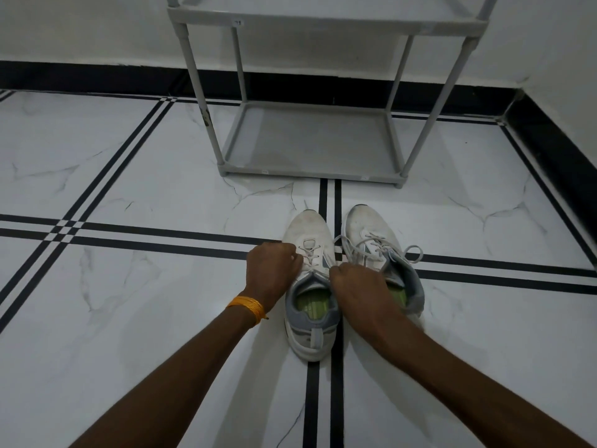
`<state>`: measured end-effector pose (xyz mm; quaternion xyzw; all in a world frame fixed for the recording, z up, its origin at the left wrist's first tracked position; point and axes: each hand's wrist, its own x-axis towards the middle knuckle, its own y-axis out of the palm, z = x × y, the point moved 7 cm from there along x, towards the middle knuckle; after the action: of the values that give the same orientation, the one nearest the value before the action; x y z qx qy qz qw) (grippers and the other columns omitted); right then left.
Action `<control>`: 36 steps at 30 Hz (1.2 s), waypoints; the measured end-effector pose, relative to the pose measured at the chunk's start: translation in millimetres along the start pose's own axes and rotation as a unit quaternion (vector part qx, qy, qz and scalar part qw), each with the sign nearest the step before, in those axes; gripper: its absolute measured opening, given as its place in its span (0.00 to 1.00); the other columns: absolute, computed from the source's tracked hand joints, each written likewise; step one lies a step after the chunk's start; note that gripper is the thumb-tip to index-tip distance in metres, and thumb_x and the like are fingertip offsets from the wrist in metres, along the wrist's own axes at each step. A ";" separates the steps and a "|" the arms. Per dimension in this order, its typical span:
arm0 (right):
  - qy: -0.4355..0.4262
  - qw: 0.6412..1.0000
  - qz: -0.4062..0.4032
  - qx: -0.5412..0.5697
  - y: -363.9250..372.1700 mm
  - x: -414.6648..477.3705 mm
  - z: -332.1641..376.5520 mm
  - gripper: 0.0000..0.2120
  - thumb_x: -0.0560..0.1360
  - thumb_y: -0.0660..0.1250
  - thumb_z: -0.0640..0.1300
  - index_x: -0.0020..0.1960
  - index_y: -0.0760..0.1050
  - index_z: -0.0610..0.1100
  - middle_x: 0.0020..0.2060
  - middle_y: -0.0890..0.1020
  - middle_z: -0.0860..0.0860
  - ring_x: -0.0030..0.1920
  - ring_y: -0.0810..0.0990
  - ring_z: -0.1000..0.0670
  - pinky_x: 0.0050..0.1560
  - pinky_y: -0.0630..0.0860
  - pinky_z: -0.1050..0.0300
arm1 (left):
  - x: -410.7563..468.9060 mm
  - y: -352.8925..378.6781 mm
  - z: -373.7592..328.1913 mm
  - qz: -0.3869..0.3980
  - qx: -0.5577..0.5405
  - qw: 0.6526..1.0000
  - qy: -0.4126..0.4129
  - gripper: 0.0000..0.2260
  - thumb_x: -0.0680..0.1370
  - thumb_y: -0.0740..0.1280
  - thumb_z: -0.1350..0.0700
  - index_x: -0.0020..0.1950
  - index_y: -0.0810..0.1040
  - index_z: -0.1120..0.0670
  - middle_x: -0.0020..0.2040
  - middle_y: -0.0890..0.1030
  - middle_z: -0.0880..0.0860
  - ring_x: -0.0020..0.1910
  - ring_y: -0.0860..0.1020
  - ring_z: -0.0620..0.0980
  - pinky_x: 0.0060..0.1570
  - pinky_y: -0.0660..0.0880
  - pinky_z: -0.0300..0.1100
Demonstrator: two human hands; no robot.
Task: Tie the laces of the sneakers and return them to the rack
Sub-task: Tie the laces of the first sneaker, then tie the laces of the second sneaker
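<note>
1. Both hands were down at the left sneaker (311, 273). The left hand (273, 266) was curled into a loose fist at its outer side, and the right hand (350, 279) was closed over the inner side near the tongue. Each seemed to pinch a lace end, though the fingers hid the actual hold.
2. The right sneaker (378, 250) sat just beside the right hand, touching its partner, its laces (381, 245) lying loose in open loops. That one looked untied.
3. To do this step well, I'd say pull both ends evenly outward, away from the tongue, so the crossing snugs flat before any loop is formed.
4. Keeping the heel planted on the floor (129, 176) would stop the shoe sliding toward the wrists.
5. The rack (310, 171) stood beyond the fingertips, well apart, its bottom shelf bare and ready. The orange wristband (248, 307) sat clear of the laces.
</note>
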<state>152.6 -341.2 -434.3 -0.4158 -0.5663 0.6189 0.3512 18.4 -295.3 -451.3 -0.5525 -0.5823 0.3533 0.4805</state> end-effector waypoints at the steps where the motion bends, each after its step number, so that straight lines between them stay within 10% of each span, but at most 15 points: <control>1: -0.004 1.000 -0.004 -0.007 0.6 -1.5 1.7 0.13 0.74 0.64 0.36 0.59 0.73 0.39 0.54 0.81 0.41 0.52 0.81 0.41 0.47 0.77 0.50 | -0.5 0.7 0.7 0.002 0.003 1.000 0.005 0.14 0.76 0.66 0.51 0.32 0.79 0.56 0.29 0.80 0.56 0.29 0.76 0.53 0.31 0.69 0.41; 14: -0.038 0.998 -0.007 0.042 -8.0 4.6 18.4 0.11 0.76 0.61 0.34 0.58 0.73 0.40 0.55 0.79 0.42 0.56 0.78 0.41 0.50 0.75 0.49 | -8.3 -13.8 31.5 -0.045 0.023 0.999 -0.004 0.16 0.74 0.68 0.55 0.27 0.70 0.54 0.23 0.72 0.51 0.24 0.67 0.49 0.27 0.58 0.35; 20: 0.225 0.917 -0.211 0.253 -44.8 -38.3 -95.0 0.16 0.76 0.67 0.53 0.61 0.76 0.47 0.50 0.81 0.49 0.49 0.79 0.48 0.48 0.75 0.52 | -2.4 -42.4 3.3 -0.070 0.028 0.997 0.022 0.11 0.79 0.61 0.47 0.44 0.74 0.53 0.41 0.77 0.50 0.43 0.74 0.52 0.44 0.68 0.47; 24: 0.363 0.837 -0.119 0.392 -14.1 -52.8 -159.1 0.17 0.73 0.70 0.54 0.50 0.80 0.40 0.44 0.85 0.42 0.46 0.83 0.41 0.50 0.81 0.43 | -5.8 -30.3 -74.5 0.010 -0.130 0.991 0.035 0.15 0.78 0.61 0.49 0.35 0.78 0.54 0.34 0.80 0.50 0.35 0.76 0.49 0.44 0.73 0.45; 28: 0.326 0.819 -0.127 0.454 8.8 -47.5 -147.0 0.12 0.75 0.70 0.49 0.41 0.82 0.40 0.38 0.85 0.43 0.42 0.83 0.42 0.48 0.81 0.40 | -6.2 17.1 -115.4 0.162 -0.272 0.948 -0.030 0.19 0.80 0.61 0.50 0.31 0.73 0.56 0.30 0.75 0.53 0.31 0.73 0.51 0.36 0.67 0.41; 33: 0.297 0.827 -0.193 0.436 9.3 -44.9 -138.0 0.14 0.76 0.67 0.48 0.35 0.77 0.42 0.31 0.81 0.48 0.35 0.79 0.45 0.40 0.76 0.49 | 1.9 36.3 -110.5 0.117 -0.450 0.865 -0.188 0.10 0.77 0.66 0.54 0.44 0.84 0.58 0.45 0.84 0.57 0.48 0.81 0.55 0.53 0.78 0.51; 36: 0.291 0.772 -0.190 0.533 15.7 -45.8 -136.3 0.14 0.78 0.66 0.47 0.40 0.81 0.39 0.36 0.83 0.40 0.40 0.82 0.39 0.38 0.81 0.46 | -0.6 44.0 -105.5 0.097 -0.541 0.792 -0.266 0.05 0.76 0.68 0.58 0.45 0.82 0.58 0.48 0.83 0.58 0.52 0.81 0.58 0.58 0.78 0.56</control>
<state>296.3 -328.6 -446.3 -0.2068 -0.0838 0.5915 0.7748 131.9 -302.3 -462.4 -0.6598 -0.7266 0.1586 -0.1074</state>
